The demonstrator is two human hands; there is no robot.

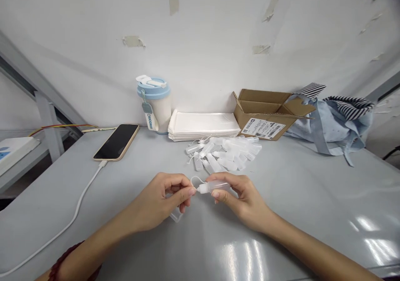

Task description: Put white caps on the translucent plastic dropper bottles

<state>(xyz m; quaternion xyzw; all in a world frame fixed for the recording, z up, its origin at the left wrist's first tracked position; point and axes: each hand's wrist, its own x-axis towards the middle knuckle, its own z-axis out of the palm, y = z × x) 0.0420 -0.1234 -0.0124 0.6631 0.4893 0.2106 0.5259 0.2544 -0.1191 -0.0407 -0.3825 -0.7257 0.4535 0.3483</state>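
Note:
My right hand [240, 195] holds a small translucent squeeze bottle [218, 185] on its side between thumb and fingers, its pointed nozzle facing left. From the bottle's neck a thin white strap [196, 177] loops over to my left hand [171, 195]. The left thumb and forefinger pinch the small cap at the strap's end, right by the nozzle tip; the fingers mostly hide it. Below the left hand a clear piece [176, 215] shows, partly covered, and I cannot tell whether it is held or lying there. Beyond both hands lies a heap of similar bottles [226, 154].
Behind the heap are a stack of white paper sleeves [204, 124] and an open cardboard box [265, 118]. A blue-lidded cup [159, 110], a phone [117, 142] and its white cable [76, 214] are leftward. A light blue cloth bag [334, 126] stands right on the grey table [312, 197].

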